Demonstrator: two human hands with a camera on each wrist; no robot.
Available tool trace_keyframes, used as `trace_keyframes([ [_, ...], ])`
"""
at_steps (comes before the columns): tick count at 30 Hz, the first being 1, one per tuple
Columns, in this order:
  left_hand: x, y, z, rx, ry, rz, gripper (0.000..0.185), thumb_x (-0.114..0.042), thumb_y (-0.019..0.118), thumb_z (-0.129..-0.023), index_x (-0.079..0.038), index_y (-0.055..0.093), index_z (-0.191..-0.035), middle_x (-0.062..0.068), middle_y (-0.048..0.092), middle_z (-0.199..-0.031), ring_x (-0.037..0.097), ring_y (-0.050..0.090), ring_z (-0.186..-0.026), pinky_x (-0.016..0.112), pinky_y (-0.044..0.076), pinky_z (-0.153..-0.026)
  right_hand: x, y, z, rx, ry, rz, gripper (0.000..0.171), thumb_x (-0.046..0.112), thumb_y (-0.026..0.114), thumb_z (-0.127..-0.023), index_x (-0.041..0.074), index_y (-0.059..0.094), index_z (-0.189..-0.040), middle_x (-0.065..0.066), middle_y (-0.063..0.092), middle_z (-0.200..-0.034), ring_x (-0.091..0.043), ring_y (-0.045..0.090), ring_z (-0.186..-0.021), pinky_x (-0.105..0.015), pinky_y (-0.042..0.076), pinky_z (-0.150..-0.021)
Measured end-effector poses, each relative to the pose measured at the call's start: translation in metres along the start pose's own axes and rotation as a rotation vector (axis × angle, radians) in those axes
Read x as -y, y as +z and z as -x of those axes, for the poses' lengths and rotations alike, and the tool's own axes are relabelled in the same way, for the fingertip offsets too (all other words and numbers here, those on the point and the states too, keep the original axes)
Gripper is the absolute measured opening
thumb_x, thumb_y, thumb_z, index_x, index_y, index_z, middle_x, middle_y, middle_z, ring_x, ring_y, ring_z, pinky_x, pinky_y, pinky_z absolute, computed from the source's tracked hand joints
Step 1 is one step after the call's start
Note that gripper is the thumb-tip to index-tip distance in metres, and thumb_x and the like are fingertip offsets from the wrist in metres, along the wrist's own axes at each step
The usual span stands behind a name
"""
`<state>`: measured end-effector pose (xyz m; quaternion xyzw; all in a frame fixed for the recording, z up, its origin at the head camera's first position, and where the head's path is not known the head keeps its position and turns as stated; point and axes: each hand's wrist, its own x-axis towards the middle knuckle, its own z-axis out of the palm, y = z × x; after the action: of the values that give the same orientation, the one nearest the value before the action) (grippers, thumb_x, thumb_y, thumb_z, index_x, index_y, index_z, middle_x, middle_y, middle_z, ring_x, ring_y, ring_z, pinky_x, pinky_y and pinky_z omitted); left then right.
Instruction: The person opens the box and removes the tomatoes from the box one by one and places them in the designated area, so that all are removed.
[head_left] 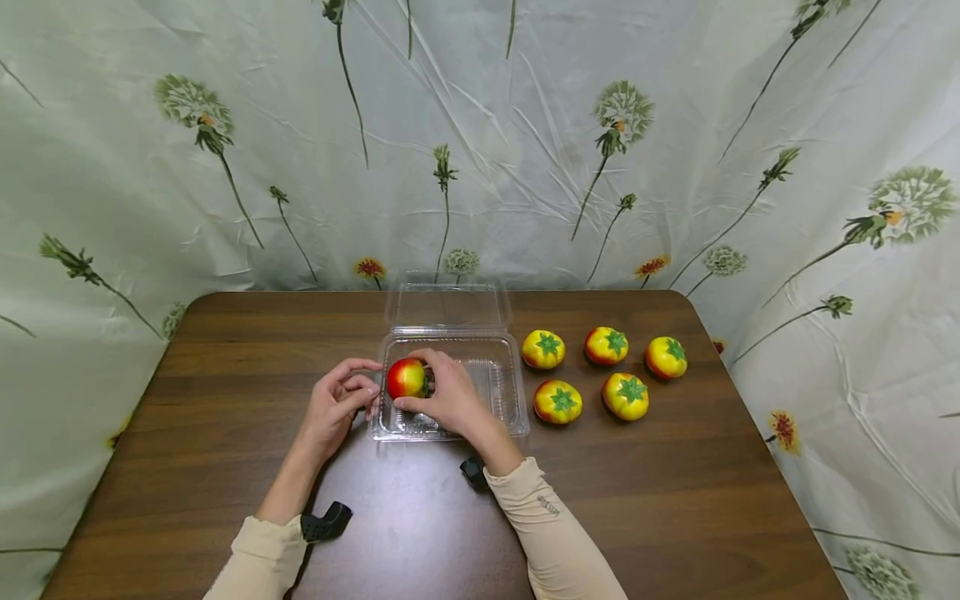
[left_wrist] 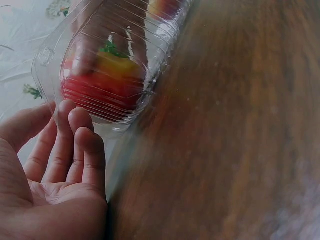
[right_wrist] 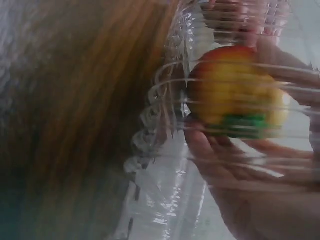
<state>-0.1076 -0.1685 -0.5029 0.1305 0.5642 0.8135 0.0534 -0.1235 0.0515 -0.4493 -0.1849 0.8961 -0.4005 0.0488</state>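
My right hand (head_left: 456, 398) holds a red-and-yellow tomato (head_left: 406, 378) between thumb and fingers, inside the left part of a clear plastic clamshell container (head_left: 495, 379). Its green leafy top points toward the palm. At the container's left edge, my left hand (head_left: 333, 408) pinches the rim between thumb and fingertips. The left wrist view shows these fingertips (left_wrist: 90, 140) at the clear rim, with the tomato (left_wrist: 107, 85) behind the ribbed wall. Through the plastic, the right wrist view shows blurred fingers round the tomato (right_wrist: 235, 90).
The container's lid (head_left: 450, 307) stands open at the back, near the patterned curtain (head_left: 487, 167). Right of it, several similar tomatoes (head_left: 562, 402) sit in two rows on the brown wooden table (head_left: 720, 492). Both wrists wear black straps (head_left: 326, 523).
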Motion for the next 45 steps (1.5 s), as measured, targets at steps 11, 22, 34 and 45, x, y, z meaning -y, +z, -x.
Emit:
trace_keyframes([
  [11, -0.001, 0.001, 0.000, -0.001, 0.001, 0.004, 0.033, 0.013, 0.054, -0.093, 0.015, 0.046, -0.124, 0.010, 0.069, -0.081, 0.021, 0.056, -0.058, 0.026, 0.050, -0.054, 0.001, -0.002, 0.000, -0.018, 0.003, -0.060, 0.065, 0.037, 0.085, -0.076, 0.017, 0.054, -0.130, -0.002, 0.066, -0.120, -0.015, 0.065, -0.094, -0.025, 0.055, -0.081],
  [22, 0.000, 0.003, 0.000, -0.005, 0.007, 0.014, 0.031, 0.014, 0.054, -0.093, 0.013, 0.049, -0.124, 0.009, 0.069, -0.080, 0.027, 0.051, -0.057, 0.026, 0.049, -0.053, -0.001, -0.008, 0.001, -0.091, -0.129, 0.014, 0.067, 0.043, 0.084, -0.075, 0.019, 0.058, -0.132, 0.004, 0.062, -0.117, -0.011, 0.059, -0.098, -0.028, 0.051, -0.083],
  [34, -0.001, 0.000, -0.001, 0.011, 0.021, -0.014, 0.030, 0.013, 0.053, -0.093, 0.013, 0.048, -0.123, 0.008, 0.068, -0.080, 0.021, 0.055, -0.057, 0.025, 0.051, -0.053, 0.002, -0.013, 0.001, -0.101, -0.104, 0.033, 0.071, 0.047, 0.081, -0.076, 0.021, 0.052, -0.136, 0.006, 0.061, -0.124, -0.014, 0.057, -0.109, -0.039, 0.048, -0.096],
  [45, -0.002, -0.001, -0.001, -0.008, -0.012, -0.054, 0.030, 0.012, 0.055, -0.094, 0.011, 0.050, -0.123, 0.006, 0.069, -0.080, 0.021, 0.055, -0.058, 0.025, 0.051, -0.054, 0.006, -0.016, 0.003, -0.198, -0.157, 0.036, 0.060, 0.044, 0.082, -0.074, 0.022, 0.056, -0.124, 0.008, 0.061, -0.112, -0.015, 0.052, -0.102, -0.031, 0.047, -0.083],
])
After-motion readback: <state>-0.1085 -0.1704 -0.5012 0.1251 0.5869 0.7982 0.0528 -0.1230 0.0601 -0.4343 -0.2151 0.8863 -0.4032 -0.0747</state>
